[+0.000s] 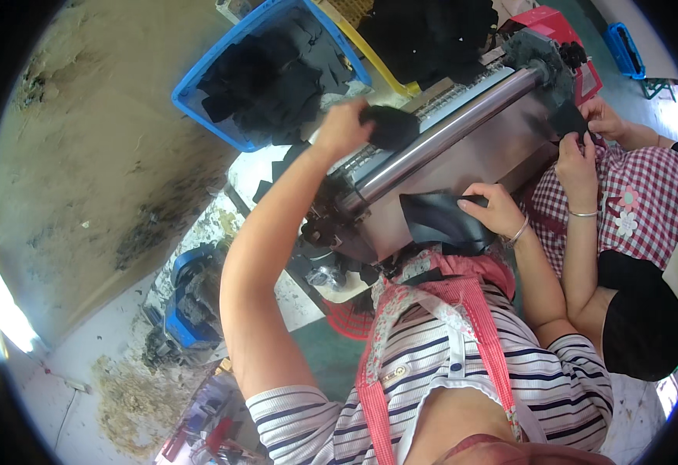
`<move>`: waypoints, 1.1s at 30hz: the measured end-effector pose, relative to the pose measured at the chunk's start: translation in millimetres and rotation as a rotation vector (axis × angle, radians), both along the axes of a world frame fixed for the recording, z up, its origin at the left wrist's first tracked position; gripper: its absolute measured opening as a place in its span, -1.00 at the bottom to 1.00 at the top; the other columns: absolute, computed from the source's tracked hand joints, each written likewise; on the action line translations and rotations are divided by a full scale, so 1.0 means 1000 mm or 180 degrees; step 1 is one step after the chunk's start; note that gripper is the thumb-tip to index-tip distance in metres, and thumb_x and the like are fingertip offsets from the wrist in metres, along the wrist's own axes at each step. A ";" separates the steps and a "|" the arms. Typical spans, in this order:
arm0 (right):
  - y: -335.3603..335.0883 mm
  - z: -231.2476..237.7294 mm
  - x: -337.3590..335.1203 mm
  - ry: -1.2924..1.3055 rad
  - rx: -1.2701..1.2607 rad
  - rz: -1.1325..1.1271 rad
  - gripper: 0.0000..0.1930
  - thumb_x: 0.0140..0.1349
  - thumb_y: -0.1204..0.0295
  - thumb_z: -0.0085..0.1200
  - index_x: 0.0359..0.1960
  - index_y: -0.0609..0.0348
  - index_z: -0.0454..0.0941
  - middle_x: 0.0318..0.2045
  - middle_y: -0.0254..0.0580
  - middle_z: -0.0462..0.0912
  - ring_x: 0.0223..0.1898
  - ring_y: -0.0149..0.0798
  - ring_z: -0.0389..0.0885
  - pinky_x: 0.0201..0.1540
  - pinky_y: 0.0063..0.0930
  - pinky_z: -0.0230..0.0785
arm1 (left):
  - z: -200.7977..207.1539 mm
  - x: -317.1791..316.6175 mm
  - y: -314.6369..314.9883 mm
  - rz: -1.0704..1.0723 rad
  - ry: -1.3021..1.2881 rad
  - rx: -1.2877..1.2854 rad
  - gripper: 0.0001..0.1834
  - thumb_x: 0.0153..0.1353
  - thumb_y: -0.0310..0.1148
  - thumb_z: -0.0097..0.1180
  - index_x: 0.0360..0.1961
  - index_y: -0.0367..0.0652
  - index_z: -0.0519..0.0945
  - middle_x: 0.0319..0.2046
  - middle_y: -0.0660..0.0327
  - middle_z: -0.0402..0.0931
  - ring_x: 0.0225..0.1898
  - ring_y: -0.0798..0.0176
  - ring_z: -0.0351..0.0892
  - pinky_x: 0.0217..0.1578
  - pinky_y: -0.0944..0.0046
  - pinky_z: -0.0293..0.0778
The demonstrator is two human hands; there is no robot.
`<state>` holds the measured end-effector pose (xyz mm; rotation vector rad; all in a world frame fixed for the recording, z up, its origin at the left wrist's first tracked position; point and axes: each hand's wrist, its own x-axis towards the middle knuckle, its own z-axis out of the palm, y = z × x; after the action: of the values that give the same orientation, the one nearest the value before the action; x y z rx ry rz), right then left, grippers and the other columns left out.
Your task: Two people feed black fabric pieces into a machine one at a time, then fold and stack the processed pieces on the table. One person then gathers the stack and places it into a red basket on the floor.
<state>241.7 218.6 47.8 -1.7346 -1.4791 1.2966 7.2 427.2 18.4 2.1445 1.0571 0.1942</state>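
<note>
My left hand (343, 130) reaches over the far left end of a metal machine, closed on a dark, limp sheet piece (392, 128) slightly blurred by motion. A long shiny roller (447, 136) runs across the machine just beyond a smooth metal plate (471, 159). Close to my body, my right hand (495, 211) pinches the right edge of a black, glossy leather-like piece (441, 225). That piece lies partly over the plate's near edge and bends downward.
A blue-rimmed bin (199, 74) full of black pieces stands beyond the machine, beside a yellow-edged container (378, 58). At right, a co-worker's hands (579, 167) hold another black piece. A blue container (180, 298) of scraps and a red basket (348, 319) sit at lower left.
</note>
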 end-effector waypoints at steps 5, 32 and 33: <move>0.000 -0.004 0.003 -0.0250 -0.0279 -0.0034 -0.74 0.04 0.30 0.15 -0.52 0.30 0.54 -0.65 0.00 0.50 -0.62 -0.24 0.47 -0.49 -0.42 0.29 | 0.010 -0.005 -0.013 -0.0279 0.0335 0.0596 -0.51 0.00 -0.56 -0.05 0.05 -0.17 0.31 -0.19 -0.08 0.38 -0.18 -0.14 0.44 -0.16 0.04 0.38; 0.024 -0.011 -0.014 -0.0379 -0.0567 -0.0666 -0.77 0.04 0.35 0.19 -0.51 0.32 0.55 -0.60 -0.28 0.56 -0.50 -0.52 0.47 -0.41 -0.58 0.32 | -0.004 -0.007 -0.022 -0.1597 -0.0185 -0.0348 -0.79 0.07 -0.52 -0.12 -0.25 -0.27 0.47 -0.22 0.00 0.36 -0.14 -0.07 0.40 -0.09 0.13 0.35; 0.021 -0.008 -0.010 0.0046 -0.0663 -0.0411 -0.75 0.02 0.30 0.19 -0.45 0.28 0.56 -0.55 -0.15 0.58 -0.49 -0.39 0.52 -0.37 -0.51 0.34 | -0.006 -0.009 -0.022 -0.1571 -0.0118 -0.0281 -0.80 0.08 -0.51 -0.13 -0.26 -0.27 0.47 -0.23 0.00 0.36 -0.15 -0.08 0.40 -0.10 0.13 0.35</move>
<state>231.8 239.5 39.4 -1.9129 -1.2380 1.4330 -1.8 405.1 12.7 2.2369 0.4799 -0.0459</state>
